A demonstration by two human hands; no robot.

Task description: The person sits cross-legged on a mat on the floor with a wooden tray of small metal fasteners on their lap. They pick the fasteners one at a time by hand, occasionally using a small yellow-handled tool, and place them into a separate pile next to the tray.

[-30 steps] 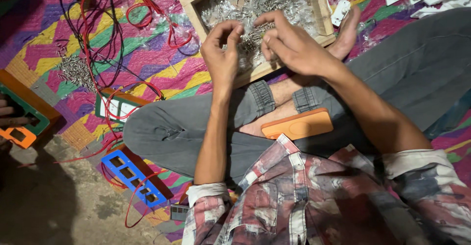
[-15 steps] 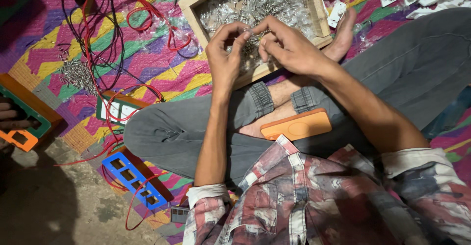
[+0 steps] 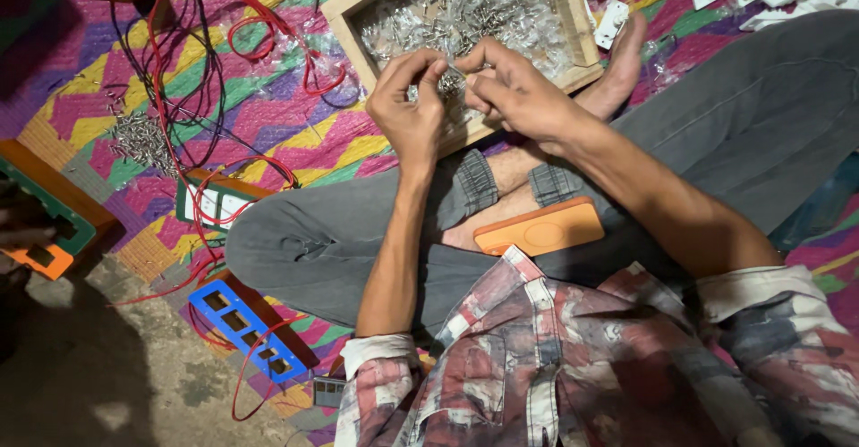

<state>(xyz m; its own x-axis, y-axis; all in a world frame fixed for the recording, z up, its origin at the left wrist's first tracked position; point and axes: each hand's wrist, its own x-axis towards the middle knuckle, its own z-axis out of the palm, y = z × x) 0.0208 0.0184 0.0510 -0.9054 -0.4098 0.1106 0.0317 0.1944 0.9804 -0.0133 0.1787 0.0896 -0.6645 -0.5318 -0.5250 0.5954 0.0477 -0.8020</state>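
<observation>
— Metal bits, where are they now?
— One small metal bit sits pinched between my fingertips, just above the wooden tray, which lies on the patterned mat before my crossed legs.
— And your hands?
— My left hand and right hand are pressed close, fingers curled on that piece.
— How far along?
— Hard to judge. The tray is heaped full; I'd say most remains. The blue switch plate and red wires lie untouched.

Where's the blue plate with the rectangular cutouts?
Head view, lower left: the blue plate lies at the mat's edge beside the person's left knee, red wires looping over it.
</observation>
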